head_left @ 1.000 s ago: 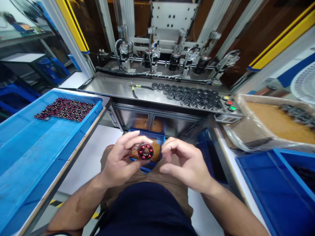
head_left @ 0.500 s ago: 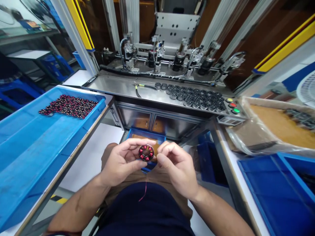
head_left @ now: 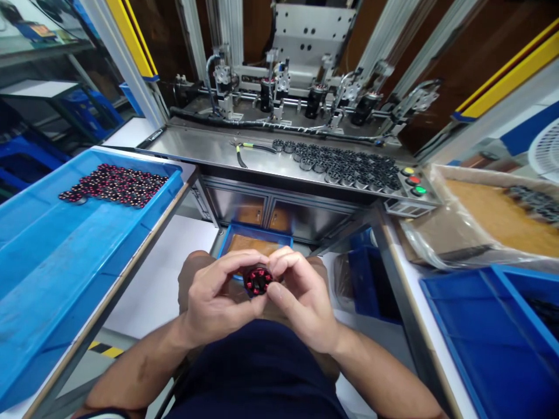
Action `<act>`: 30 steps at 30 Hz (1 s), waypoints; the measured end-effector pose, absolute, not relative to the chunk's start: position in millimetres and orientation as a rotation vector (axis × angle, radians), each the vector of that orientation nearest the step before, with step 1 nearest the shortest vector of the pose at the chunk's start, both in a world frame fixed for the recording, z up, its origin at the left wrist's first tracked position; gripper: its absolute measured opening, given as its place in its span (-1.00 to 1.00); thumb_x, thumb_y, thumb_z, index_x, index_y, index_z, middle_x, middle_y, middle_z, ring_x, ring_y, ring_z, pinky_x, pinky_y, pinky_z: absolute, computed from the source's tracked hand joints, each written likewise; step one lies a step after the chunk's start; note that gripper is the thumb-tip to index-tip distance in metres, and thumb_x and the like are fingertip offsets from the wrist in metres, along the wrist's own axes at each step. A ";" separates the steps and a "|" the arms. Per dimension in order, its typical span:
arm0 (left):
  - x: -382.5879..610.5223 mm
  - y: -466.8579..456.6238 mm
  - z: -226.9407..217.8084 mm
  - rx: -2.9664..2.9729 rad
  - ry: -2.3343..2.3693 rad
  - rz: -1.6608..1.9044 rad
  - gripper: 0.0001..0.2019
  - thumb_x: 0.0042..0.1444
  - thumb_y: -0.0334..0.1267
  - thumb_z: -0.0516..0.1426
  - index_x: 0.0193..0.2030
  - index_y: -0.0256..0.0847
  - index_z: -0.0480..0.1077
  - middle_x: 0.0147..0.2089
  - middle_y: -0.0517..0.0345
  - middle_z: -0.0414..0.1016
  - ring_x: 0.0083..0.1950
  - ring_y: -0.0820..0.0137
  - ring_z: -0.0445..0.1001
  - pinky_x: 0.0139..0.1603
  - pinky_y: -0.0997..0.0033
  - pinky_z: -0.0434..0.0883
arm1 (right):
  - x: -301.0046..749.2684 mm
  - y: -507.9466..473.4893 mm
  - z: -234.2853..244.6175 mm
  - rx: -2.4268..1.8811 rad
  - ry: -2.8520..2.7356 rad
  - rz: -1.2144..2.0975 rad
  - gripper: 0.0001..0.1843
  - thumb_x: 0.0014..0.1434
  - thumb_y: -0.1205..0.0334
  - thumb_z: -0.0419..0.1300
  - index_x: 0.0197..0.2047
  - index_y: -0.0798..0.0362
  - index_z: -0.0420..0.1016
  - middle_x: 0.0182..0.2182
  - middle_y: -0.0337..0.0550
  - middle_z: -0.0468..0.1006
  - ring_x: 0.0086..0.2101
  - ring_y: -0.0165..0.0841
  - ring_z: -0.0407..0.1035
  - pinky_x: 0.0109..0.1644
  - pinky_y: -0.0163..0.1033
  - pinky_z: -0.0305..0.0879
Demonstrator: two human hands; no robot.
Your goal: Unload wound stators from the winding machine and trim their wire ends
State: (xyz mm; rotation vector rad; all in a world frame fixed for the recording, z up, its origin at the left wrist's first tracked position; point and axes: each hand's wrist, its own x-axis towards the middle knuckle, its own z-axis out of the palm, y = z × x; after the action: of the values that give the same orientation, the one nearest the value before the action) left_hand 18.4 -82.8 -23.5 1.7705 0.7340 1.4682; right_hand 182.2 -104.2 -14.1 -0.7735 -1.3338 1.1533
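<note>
A small round stator [head_left: 257,280] with red wire coils sits between both my hands, above my lap. My left hand [head_left: 218,299] pinches it from the left with thumb below and fingers curled over the top. My right hand [head_left: 301,297] closes on its right side, fingertips touching the rim. Part of the ring is hidden by my fingers.
A blue tray [head_left: 65,244] at my left holds a pile of red-wound stators [head_left: 114,184]. The steel bench [head_left: 209,152] ahead carries several bare black stators [head_left: 345,167], pliers [head_left: 247,148] and coloured buttons [head_left: 413,180]. A blue bin [head_left: 493,343] is at my right, a small blue box [head_left: 255,241] lies below.
My right hand has closed in from apart and now grips the stator together with the left. Both hands have dropped slightly toward my body.
</note>
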 end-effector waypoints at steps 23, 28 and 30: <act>19.1 -80.7 -19.0 1.648 0.699 1.456 -0.51 -0.15 -0.56 0.36 -0.01 -0.21 0.51 -0.08 -0.06 0.62 -0.02 0.21 0.59 0.01 0.25 0.58 | 174.0 -102.8 -17.5 -0.901 -1.067 1.143 -0.84 0.27 0.10 0.21 -0.23 0.00 0.36 -0.33 -0.22 0.38 -0.30 -0.37 0.31 -0.18 -0.23 0.30; 20.4 -78.5 -8.7 1.515 0.707 1.430 -0.55 -0.15 -0.55 0.37 -0.06 -0.23 0.52 -0.10 0.00 0.64 -0.11 0.31 0.63 -0.07 0.43 0.59 | 179.1 -107.3 -21.2 -0.825 -1.198 1.131 -0.83 0.20 0.13 0.29 -0.26 0.02 0.42 -0.36 -0.20 0.39 -0.33 -0.35 0.32 -0.21 -0.21 0.31; 20.6 -78.2 -8.7 1.523 0.702 1.419 -0.55 -0.16 -0.54 0.38 -0.07 -0.23 0.53 -0.11 0.00 0.64 -0.11 0.32 0.63 -0.07 0.45 0.59 | 180.2 -109.0 -19.2 -0.836 -1.229 1.047 -0.86 0.26 0.21 0.23 -0.34 0.03 0.43 -0.40 -0.19 0.40 -0.35 -0.36 0.33 -0.25 -0.21 0.28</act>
State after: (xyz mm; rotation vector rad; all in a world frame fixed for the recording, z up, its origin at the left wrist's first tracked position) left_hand 20.6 -78.2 -8.7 1.5226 0.7020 1.4194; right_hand 180.2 -109.0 -19.2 -0.8362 -1.2289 1.0467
